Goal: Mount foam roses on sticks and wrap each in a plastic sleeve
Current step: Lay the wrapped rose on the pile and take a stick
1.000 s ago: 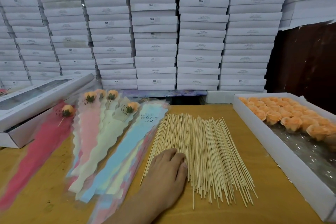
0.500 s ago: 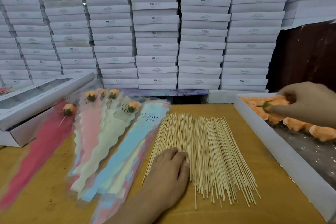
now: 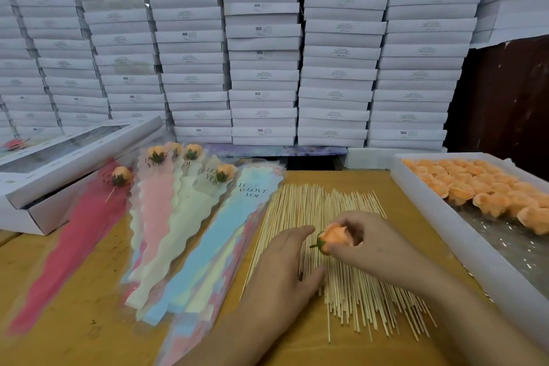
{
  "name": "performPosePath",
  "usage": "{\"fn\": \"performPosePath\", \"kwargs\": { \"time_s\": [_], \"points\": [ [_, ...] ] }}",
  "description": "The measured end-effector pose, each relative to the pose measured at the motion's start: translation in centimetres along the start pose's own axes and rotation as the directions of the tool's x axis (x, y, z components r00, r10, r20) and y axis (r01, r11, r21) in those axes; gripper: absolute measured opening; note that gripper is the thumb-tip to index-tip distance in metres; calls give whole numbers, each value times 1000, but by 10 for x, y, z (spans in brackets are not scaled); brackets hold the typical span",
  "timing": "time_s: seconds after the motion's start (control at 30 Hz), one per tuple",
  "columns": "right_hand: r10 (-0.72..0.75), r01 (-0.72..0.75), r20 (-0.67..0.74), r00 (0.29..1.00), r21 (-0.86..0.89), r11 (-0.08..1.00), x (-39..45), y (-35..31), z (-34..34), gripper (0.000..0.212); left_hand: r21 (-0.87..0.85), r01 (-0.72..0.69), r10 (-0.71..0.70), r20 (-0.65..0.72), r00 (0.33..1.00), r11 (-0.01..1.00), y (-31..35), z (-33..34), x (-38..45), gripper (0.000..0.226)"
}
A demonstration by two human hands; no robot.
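The left hand lies palm down, fingers extended forward and thumb spread toward the right. The right hand reaches in from the right, its fingers curled in a pinching grip, forearm angled toward the lower right.

Behind the yellow wooden desk white flat boxes are stacked in tall columns like a wall, a dark brown panel shows at the right, and a windowed white box lies tilted on another at the desk's left end.
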State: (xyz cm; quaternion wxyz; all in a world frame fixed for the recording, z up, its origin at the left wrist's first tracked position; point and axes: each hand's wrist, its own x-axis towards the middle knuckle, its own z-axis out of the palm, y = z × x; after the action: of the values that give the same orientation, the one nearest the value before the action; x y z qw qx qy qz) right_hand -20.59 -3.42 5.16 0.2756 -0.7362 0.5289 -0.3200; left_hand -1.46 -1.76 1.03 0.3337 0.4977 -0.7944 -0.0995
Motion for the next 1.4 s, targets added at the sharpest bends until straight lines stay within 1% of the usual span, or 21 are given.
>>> {"fn": "performPosePath", "kwargs": {
  "time_s": [0.07, 0.17, 0.27, 0.33, 0.37, 0.4, 0.47, 0.53, 0.57, 0.6, 0.63, 0.67, 0.7, 0.77, 0.87, 1.0, 1.17, 1.4],
  "points": [
    [23, -24, 15, 1000, 47, 999, 0, 2, 10, 39, -10, 10, -10, 11, 1000, 1000, 0, 0, 0, 60],
    [70, -71, 16, 997, 145, 987, -1, 7, 18, 49, -33, 24, -22, 39, 999, 999, 0, 0, 0, 56],
    [82, -86, 29, 996, 186, 979, -5, 7, 22, 58, -48, 11, -8, 56, 998, 999, -1, 0, 1, 53],
    [87, -90, 22, 996, 210, 974, -7, 8, 23, 61, -55, 2, 2, 74, 997, 998, -1, 0, 2, 45],
    [84, -86, 21, 996, 222, 971, -7, 9, 23, 62, -70, -2, 8, 82, 997, 998, -1, 0, 3, 38],
    [77, -81, 27, 997, 223, 971, -9, 8, 22, 62, -93, -5, 13, 77, 997, 996, -1, 0, 3, 30],
    [45, -49, 25, 999, 207, 977, -9, 6, 17, 55, -140, 8, -5, 20, 1000, 990, -2, 0, 3, 15],
    [69, -50, -65, 996, 259, 965, -8, 7, 7, 50, -210, 61, -71, -39, 997, 976, -3, 1, 4, 14],
    [99, -60, -141, 985, 261, 963, -7, 10, 2, 43, -249, 94, -112, -56, 992, 964, -4, 2, 5, 13],
    [115, -70, -227, 967, 199, 977, -7, 15, -4, 33, -288, 123, -150, -72, 986, 950, -5, 2, 6, 10],
    [114, -100, -296, 948, 59, 993, -7, 22, -8, 26, -325, 146, -184, -90, 979, 934, -7, 2, 7, 7],
    [112, -149, -329, 938, -88, 985, -7, 29, -11, 21, -359, 161, -213, -109, 971, 919, -9, 2, 8, 6],
    [115, -188, -333, 936, -196, 962, -8, 34, -11, 18, -389, 169, -235, -127, 964, 906, -10, 2, 9, 7],
    [171, -254, -290, 942, -278, 926, -9, 40, -7, 24, -414, 175, -255, -144, 956, 893, -12, 2, 9, 10],
    [234, -294, -212, 949, -323, 899, -7, 44, 0, 42, -396, 180, -254, -141, 957, 900, -13, 2, 9, 11],
    [281, -319, -155, 947, -357, 878, -5, 43, 5, 50, -375, 175, -241, -135, 961, 910, -13, 3, 9, 11],
    [355, -375, -122, 927, -318, 871, -5, 40, 4, 51, -382, 191, -254, -121, 959, 904, -13, 2, 11, 10],
    [408, -423, -111, 906, -244, 873, -5, 37, 0, 48, -441, 229, -298, -93, 950, 868, -16, 2, 11, 19]
  ]
}}
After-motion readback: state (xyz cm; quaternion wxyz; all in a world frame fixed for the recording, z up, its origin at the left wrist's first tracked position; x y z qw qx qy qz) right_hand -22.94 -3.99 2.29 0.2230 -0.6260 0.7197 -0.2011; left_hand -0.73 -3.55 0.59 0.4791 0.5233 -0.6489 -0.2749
